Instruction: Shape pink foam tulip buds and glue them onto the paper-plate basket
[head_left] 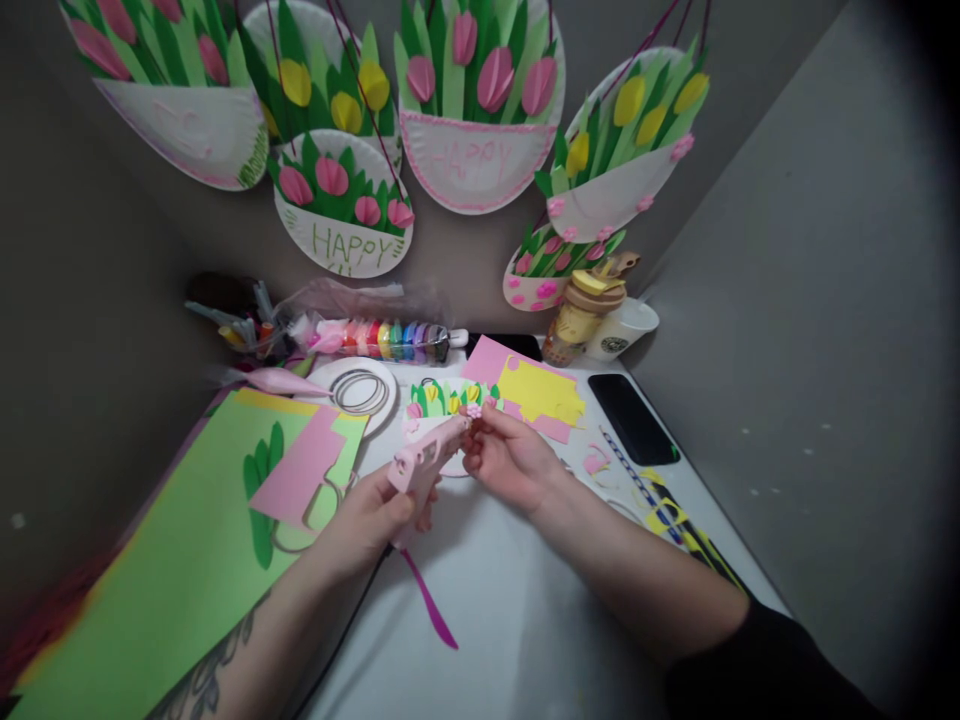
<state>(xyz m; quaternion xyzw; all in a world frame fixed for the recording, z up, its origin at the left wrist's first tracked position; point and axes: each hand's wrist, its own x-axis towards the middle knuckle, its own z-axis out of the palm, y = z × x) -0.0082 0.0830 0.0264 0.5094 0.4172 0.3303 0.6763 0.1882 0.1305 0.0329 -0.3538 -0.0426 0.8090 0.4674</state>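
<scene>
My left hand is wrapped round a pink glue gun, whose nozzle points up and to the right. At the nozzle's tip, my right hand pinches a small pink flower between its fingertips. Whether nozzle and flower touch I cannot tell. Behind both hands lies a small paper-plate basket with green leaves and yellow and pink paper tulips, partly hidden by the gun and fingers. A magenta strip-like tool lies on the table below the gun, beside its black cord.
Green paper with pink scraps and scissors covers the left. A tape roll and bagged coloured clay lie behind. A phone, yellow paper and cup are right. Paper-plate baskets hang on the wall.
</scene>
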